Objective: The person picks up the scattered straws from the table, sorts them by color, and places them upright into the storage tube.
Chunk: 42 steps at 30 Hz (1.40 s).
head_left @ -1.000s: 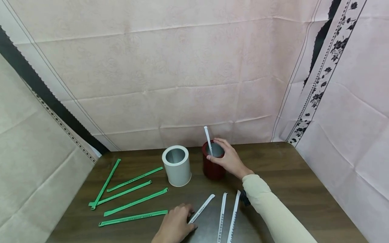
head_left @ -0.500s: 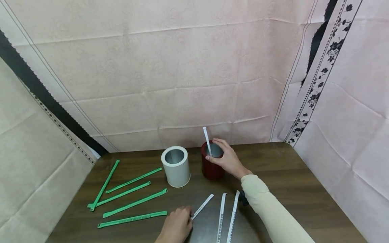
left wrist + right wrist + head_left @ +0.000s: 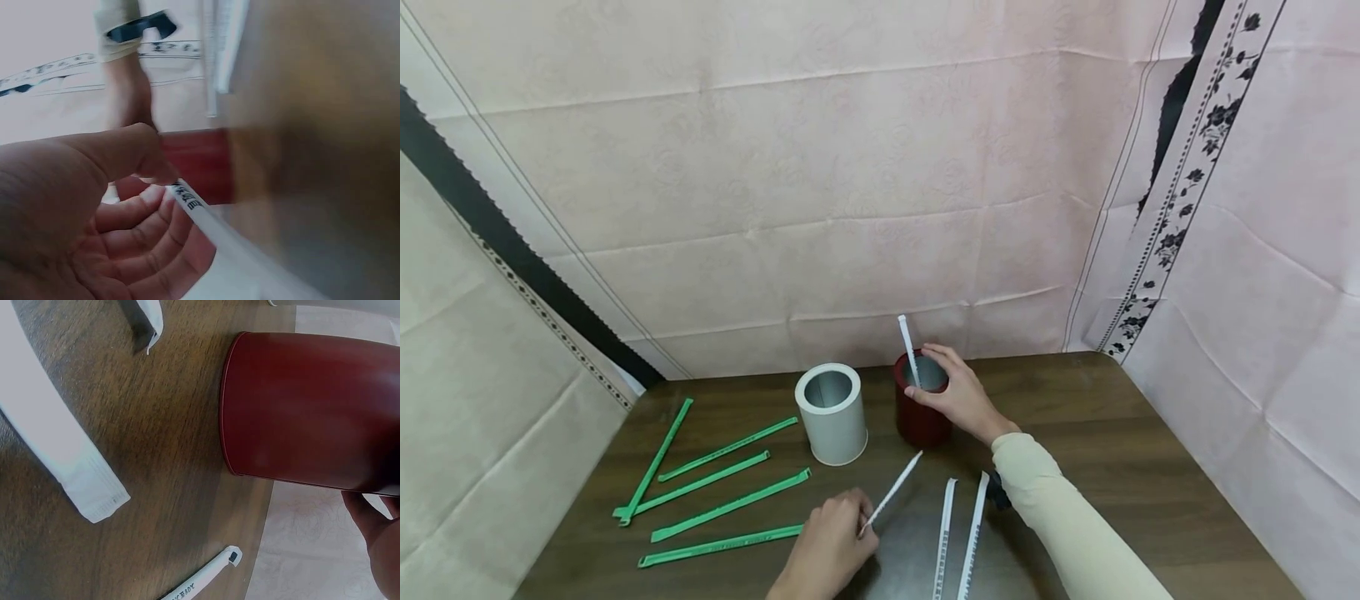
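Note:
My left hand [image 3: 829, 540] pinches the near end of a white paper-wrapped straw [image 3: 895, 487] between thumb and fingers; its far end points up towards the dark red cup [image 3: 917, 423]. In the left wrist view black print shows on the straw [image 3: 192, 201] by the thumb. My right hand [image 3: 961, 402] grips the red cup at its rim, thumb on the near side and fingers at the back. Another white wrapped straw [image 3: 907, 337] stands in that cup, leaning left, its lower part hidden inside.
A white cup [image 3: 833, 429] stands left of the red one. Two more white wrapped straws [image 3: 943, 537] lie near the right forearm. Several green wrapped straws [image 3: 722, 546] are spread over the left side of the wooden table [image 3: 1112, 467]. Pale cloth [image 3: 850, 167] hangs behind.
The left hand has taken hold of the white straw, which lay on the table, and raised it, its far tip now nearer the red cup. The right hand keeps its grip on the cup.

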Motion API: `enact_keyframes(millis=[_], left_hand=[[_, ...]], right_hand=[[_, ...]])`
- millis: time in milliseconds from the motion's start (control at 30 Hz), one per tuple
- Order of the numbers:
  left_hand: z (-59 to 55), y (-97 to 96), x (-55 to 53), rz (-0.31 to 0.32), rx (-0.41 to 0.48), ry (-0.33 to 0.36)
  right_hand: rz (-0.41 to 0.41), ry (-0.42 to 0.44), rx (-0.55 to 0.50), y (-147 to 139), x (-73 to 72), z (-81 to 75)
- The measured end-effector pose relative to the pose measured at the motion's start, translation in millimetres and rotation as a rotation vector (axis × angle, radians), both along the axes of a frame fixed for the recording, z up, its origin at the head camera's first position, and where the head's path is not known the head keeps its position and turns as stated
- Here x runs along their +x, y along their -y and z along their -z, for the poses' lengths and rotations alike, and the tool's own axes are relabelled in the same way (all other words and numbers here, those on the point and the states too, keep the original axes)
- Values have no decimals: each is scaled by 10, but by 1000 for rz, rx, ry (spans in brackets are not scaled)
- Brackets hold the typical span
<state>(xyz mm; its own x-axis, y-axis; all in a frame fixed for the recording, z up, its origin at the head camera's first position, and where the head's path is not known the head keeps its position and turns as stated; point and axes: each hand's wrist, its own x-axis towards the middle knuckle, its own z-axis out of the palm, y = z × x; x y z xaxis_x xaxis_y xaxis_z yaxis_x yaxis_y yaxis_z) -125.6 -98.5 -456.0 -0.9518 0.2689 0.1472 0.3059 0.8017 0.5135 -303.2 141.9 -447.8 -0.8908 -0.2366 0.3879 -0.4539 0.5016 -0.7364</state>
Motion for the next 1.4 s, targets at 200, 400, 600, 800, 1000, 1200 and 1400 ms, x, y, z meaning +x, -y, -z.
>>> enact_keyframes(millis=[200, 400, 600, 800, 1000, 1200, 1400], left_hand=[[-411, -59, -141, -49, 94, -150], [-830, -162, -385, -78, 258, -214], [-1128, -294, -669, -79, 399, -295], [-1342, -418, -955, -53, 558, -378], [-1386, -561, -1255, -24, 673, -420], [-1260, -727, -1502, -11, 597, -347], [-1027, -827, -1674, 27, 359, -291]], right_hand=[[9, -10, 9, -15, 18, 7], [21, -20, 13, -5, 27, 18], [11, -16, 12, 6, 10, 8], [20, -5, 15, 16, -2, -16], [23, 16, 7, 9, 6, -23], [27, 24, -1, 18, 33, -17], [28, 13, 15, 34, 42, -21]])
